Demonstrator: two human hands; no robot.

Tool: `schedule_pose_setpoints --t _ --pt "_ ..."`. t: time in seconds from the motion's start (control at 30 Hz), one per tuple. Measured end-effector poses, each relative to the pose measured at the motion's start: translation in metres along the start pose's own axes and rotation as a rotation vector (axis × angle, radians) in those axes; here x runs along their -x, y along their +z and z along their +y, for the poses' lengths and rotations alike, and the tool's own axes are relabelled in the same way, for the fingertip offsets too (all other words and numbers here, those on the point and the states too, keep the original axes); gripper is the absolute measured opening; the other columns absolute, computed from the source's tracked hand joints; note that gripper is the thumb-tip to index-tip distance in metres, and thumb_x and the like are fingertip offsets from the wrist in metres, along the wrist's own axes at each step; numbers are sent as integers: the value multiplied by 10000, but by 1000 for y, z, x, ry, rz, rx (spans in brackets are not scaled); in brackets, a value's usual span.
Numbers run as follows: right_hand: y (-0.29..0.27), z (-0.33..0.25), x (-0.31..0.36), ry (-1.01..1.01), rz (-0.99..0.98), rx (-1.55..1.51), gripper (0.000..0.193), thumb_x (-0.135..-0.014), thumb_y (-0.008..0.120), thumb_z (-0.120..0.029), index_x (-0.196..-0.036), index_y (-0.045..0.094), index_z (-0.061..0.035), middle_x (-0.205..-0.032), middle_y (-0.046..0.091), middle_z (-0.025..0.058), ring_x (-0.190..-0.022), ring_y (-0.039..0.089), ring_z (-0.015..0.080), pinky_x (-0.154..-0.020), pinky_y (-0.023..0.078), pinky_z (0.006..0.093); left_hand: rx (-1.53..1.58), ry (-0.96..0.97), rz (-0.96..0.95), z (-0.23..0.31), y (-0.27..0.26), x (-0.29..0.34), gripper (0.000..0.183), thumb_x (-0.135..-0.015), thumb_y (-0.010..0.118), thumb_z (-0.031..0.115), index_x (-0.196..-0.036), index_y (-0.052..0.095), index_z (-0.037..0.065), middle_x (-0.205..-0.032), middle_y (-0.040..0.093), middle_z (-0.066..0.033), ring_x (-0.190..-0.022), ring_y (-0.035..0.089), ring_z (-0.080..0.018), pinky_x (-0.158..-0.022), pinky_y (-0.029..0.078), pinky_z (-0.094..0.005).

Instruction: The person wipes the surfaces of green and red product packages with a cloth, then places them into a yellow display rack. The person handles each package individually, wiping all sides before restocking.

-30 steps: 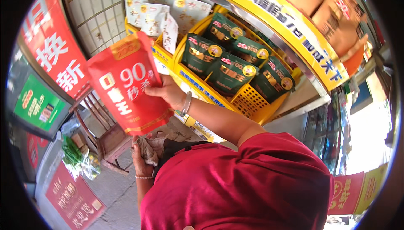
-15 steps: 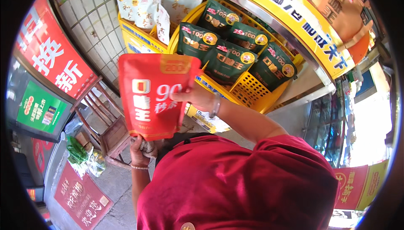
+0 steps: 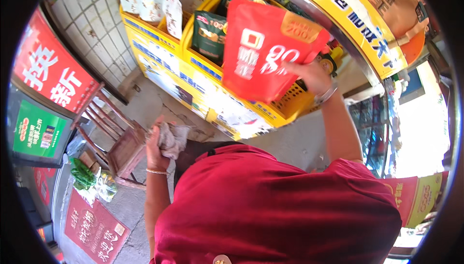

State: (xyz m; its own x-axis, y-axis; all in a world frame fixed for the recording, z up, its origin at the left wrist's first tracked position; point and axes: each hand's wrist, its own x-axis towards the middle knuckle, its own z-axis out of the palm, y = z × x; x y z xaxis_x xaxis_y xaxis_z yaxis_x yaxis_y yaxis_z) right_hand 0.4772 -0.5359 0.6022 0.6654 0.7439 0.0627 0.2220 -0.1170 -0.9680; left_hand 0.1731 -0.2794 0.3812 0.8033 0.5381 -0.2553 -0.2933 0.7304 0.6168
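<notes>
A red stand-up pouch (image 3: 253, 87) is held up over the yellow display rack, slightly blurred by motion. My right hand (image 3: 313, 76) grips its right side, thumb across the front. Behind the pouch, several dark green pouches (image 3: 209, 39) sit in a yellow perforated basket (image 3: 290, 100); most of them are hidden by the red one. Lower left, near the wooden chair, my left hand (image 3: 157, 147) is closed on a crumpled greyish cloth (image 3: 174, 139), away from the pouch.
White pouches (image 3: 151, 0) stand in the rack's left bin (image 3: 154, 34). A wooden chair (image 3: 126, 150) is at left, with green vegetables (image 3: 83, 173) and plastic bags beside it. A red mat (image 3: 94, 227) lies on the floor. Brown pouches (image 3: 386, 5) stand on the upper right shelf.
My right hand has carried the red pouch up and right, over the green pouches. My left hand has come off the pouch's lower edge, and its cloth now shows fully.
</notes>
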Motion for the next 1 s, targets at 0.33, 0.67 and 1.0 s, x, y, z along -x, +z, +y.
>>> schedule_pose_setpoints --t 0.33,0.67,1.0 --pt "-67 90 11 149 231 446 456 -810 755 -168 -1194 580 4 -1109 676 88 -977 646 170 -839 523 335 -4 34 45 2 -10 2 438 -979 522 352 -1308 501 64 -1103 626 -149 -981 619 -247 -876 513 -383" --pt "-45 164 32 262 523 -271 447 -764 779 -47 -1169 595 -3 -1088 676 100 -937 672 201 -793 554 334 35 80 99 11 -26 16 443 -985 503 359 -1319 508 68 -1105 634 -136 -1005 610 -240 -891 508 -392" --pt "-53 125 21 -205 910 559 936 -652 841 -131 -1431 328 -53 -1381 488 164 -1253 491 328 -1059 371 431 51 101 91 9 -18 19 408 -985 516 331 -1295 526 65 -1053 646 -112 -945 621 -200 -825 524 -345"
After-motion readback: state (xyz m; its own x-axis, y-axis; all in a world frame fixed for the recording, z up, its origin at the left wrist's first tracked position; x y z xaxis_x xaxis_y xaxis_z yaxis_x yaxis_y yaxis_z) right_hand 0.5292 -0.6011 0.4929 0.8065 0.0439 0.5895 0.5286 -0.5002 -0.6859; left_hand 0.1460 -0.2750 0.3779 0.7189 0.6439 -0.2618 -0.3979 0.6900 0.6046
